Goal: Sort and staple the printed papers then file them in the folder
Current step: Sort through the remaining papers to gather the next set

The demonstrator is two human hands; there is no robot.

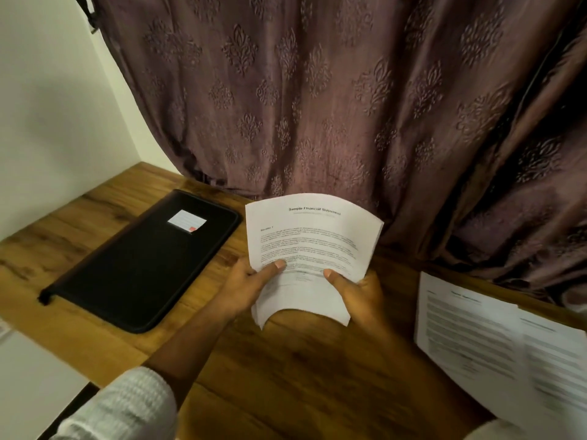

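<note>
Squaring the stack (313, 236) looks like the step in hand. It is a bowed sheaf of printed pages headed "Sample Financial Statement", held clear of the surface (301, 376) near the centre of view. To do it well, the lower edge should be tapped on the wood until all the edges line up. The grip should stay loose enough for the pages to slide and the bow should be eased out, so that a staple at one corner would catch every page. No stapler is in view.

The left hand (251, 281) grips the stack at its 7 o'clock edge, with the left thumb (273, 268) pressed on the top page and the fingers hidden behind. The right hand (359, 293) grips at 5 o'clock, the right thumb (336, 279) likewise on top. Both hands are closed narrowly around the paper.

At 9 o'clock from the stack the black folder (143, 265) lies flat and closed on the surface, with a small label (186, 220) on its cover. At 4 o'clock more sheets (476, 338) lie overlapping on the surface. A curtain (317, 106) hangs at 12 o'clock.
</note>
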